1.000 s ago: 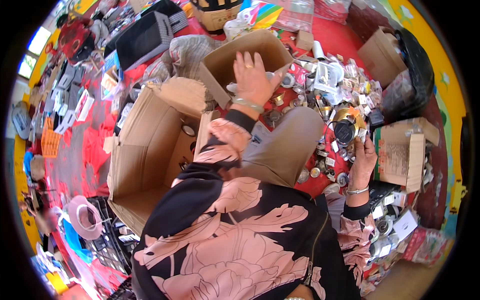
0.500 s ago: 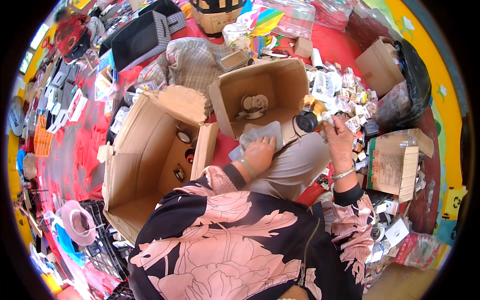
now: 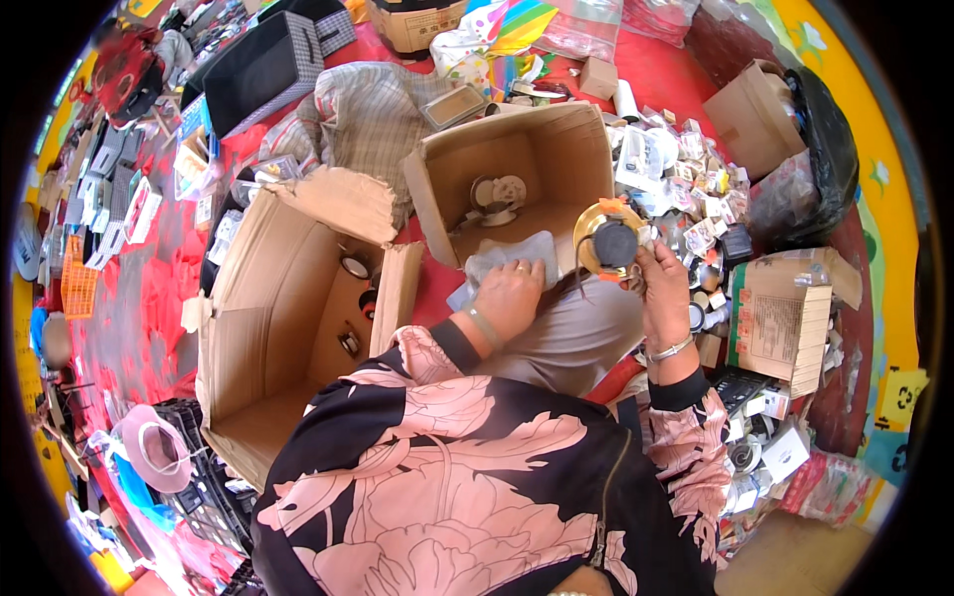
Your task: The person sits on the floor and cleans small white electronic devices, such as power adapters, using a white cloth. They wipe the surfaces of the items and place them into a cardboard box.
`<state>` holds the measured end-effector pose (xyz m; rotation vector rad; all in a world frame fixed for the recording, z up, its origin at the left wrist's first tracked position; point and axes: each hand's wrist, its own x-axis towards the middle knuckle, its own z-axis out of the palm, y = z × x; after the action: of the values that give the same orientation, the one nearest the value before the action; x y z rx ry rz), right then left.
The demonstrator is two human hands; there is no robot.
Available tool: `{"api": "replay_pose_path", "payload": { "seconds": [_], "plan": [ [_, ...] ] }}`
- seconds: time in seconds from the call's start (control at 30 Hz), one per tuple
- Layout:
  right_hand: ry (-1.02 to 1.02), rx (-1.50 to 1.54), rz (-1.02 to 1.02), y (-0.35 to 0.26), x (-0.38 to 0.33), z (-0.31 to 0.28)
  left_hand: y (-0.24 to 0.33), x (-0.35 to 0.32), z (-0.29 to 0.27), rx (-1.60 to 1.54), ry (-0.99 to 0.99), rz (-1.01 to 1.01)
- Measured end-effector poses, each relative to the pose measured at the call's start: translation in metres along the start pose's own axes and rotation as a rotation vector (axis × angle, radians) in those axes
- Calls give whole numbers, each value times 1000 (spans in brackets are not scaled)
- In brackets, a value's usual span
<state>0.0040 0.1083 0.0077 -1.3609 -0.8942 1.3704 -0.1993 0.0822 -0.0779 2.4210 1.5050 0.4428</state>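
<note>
My right hand grips the edge of a round gold lamp fitting with a black centre and orange tabs, held up beside my knee. A thin dark wire hangs near it. My left hand is closed over a crumpled-looking translucent plastic piece at the near edge of a cardboard box. Inside that box lie a few round pale parts. To its left stands a larger open cardboard box, holding a few small round items. My fingertips on the plastic are partly hidden.
A heap of small cartons and parts spreads at the right. Behind it stand a brown carton and a black bag. A printed carton sits nearer. A plaid cloth and dark bins lie beyond the boxes.
My right hand has turned the lamp fitting so its round gold face now shows, and has moved slightly lower. My left hand stays on the plastic piece.
</note>
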Motion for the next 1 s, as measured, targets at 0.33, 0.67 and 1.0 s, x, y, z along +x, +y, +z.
{"api": "replay_pose_path", "payload": {
  "seconds": [0.33,0.67,1.0],
  "plan": [
    [-90,91,134,-2,-22,10,-6,41,-21,41,271,-161],
    [-87,199,40,-3,-38,-2,4,8,-22,129,230,-147],
    [96,28,-208,0,-53,-16,48,21,-61,-1504,208,-71]
  ]
}}
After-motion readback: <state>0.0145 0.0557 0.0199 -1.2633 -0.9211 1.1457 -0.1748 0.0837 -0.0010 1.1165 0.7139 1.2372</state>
